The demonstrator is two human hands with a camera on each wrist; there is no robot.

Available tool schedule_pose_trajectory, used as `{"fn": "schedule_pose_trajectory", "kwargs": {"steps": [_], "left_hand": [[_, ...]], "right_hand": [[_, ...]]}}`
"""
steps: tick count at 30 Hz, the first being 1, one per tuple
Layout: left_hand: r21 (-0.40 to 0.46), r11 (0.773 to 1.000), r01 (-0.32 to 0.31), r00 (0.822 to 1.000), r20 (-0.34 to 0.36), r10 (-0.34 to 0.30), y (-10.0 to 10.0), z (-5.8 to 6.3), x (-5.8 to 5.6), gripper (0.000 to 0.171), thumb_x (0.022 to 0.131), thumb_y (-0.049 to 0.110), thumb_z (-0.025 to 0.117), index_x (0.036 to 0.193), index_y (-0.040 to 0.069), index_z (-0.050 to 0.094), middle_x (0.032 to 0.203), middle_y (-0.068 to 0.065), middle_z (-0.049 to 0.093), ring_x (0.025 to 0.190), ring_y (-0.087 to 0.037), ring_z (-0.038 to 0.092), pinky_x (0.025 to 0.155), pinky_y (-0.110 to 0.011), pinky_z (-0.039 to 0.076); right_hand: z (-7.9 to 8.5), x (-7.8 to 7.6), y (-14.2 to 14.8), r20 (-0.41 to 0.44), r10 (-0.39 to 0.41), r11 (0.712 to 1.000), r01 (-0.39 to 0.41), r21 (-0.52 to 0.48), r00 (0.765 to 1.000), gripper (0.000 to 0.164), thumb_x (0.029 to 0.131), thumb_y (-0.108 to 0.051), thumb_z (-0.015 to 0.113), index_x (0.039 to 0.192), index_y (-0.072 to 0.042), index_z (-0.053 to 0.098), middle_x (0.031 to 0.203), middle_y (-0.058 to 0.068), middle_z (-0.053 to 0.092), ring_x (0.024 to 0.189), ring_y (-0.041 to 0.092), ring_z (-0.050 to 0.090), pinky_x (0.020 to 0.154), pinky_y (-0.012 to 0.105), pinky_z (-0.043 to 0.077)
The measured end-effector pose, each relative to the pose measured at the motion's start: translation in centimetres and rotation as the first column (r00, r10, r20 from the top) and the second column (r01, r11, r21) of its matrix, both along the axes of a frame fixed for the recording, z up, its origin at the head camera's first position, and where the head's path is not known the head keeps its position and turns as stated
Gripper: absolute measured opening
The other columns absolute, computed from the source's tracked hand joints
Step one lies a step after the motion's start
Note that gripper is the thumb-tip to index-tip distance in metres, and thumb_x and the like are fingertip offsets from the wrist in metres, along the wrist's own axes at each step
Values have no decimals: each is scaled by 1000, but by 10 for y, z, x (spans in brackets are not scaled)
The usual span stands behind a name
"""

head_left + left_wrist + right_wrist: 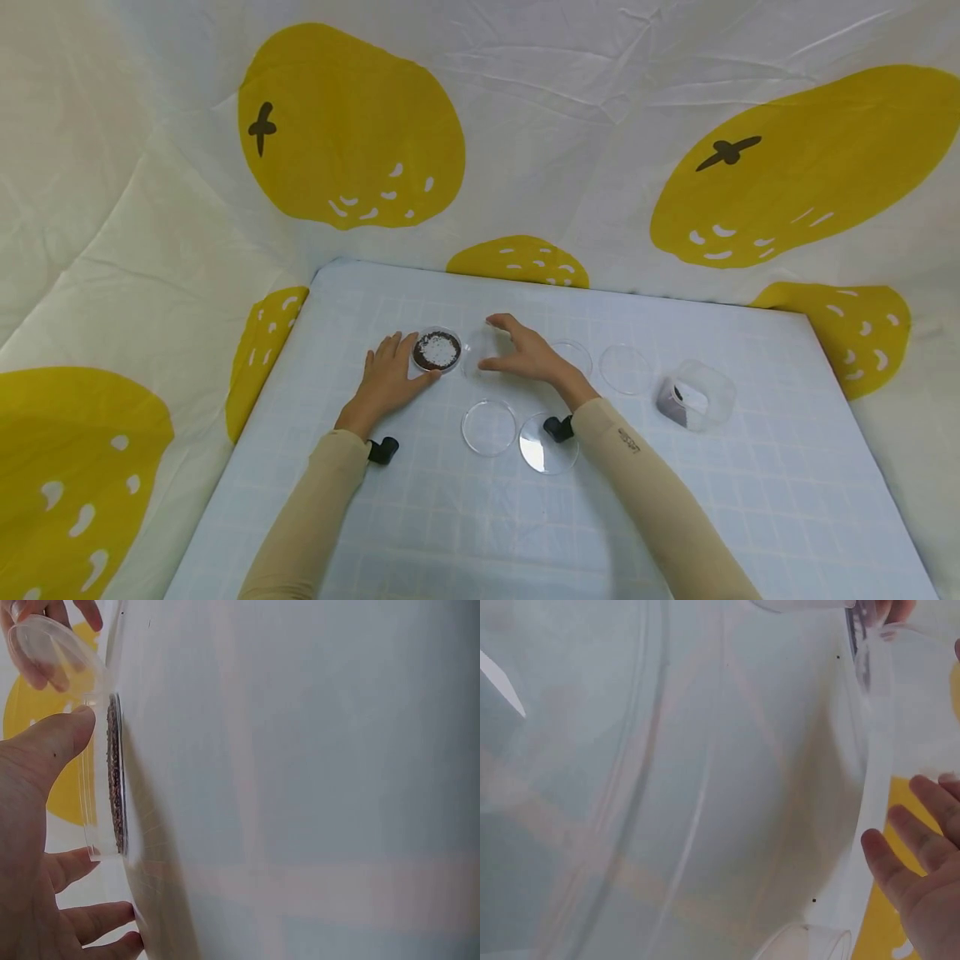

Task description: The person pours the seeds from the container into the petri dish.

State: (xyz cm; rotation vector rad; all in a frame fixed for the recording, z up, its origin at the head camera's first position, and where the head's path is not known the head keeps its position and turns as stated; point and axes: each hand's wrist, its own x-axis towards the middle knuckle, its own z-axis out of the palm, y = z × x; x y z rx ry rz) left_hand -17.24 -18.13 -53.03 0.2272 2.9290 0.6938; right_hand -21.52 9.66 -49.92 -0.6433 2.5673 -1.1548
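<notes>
A round petri dish [437,350] with dark grains and white bits stands on the pale blue checked mat [420,517]. My left hand [387,377] lies beside it, and its thumb [60,735] and forefinger hold the dish wall [91,787] from two sides. My right hand [525,352] holds a clear lid [477,343] between thumb and curled fingers. The lid is tilted, just right of the dish. It shows again as a clear lid [46,645] at the top left of the left wrist view, and its rim [876,780] stands by my right fingers [922,855].
Two empty clear dishes [489,427] [548,443] lie near my right forearm, and two more [573,357] [625,368] lie further back. A clear square container [693,396] with dark contents stands at the right. A lemon-print cloth [352,125] surrounds the mat.
</notes>
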Motion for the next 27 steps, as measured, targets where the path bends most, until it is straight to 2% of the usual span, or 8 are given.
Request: {"fn": "schedule_pose_trajectory", "kwargs": {"steps": [4,10,19,27], "left_hand": [[5,1000,-2,1000,-1,2,0,0,0,89,79,67,52,145,13,26,147,-20,20,135,-37,11,105,-59,4],[-17,1000,-4,1000,-4,4,1,1,0,89,80,65,53,145,12,25,147,-21,20,135,-38,11,105,-59,5],[-11,1000,-13,1000,10,13,1,1,0,89,79,66,52,145,14,24,148,-20,18,136,-37,9,105,-58,4],[-10,1000,-16,1000,10,16,1,1,0,91,78,68,52,145,13,25,148,-21,19,135,-38,11,105,-58,5]], "right_hand": [[0,-2,-2,17,10,999,-9,-39,1000,85,70,-51,74,139,-20,35,138,-11,40,127,16,37,100,42,34],[3,-3,-6,27,24,998,-22,-57,999,85,72,-51,73,139,-17,34,140,-7,39,126,23,39,99,42,36],[4,-7,-14,50,51,996,-47,-81,997,84,73,-49,73,138,-15,33,140,-6,38,128,14,35,100,39,35],[3,-9,-19,48,67,992,-61,-112,997,82,72,-47,74,136,-15,34,139,-2,40,127,12,36,100,40,36]]}}
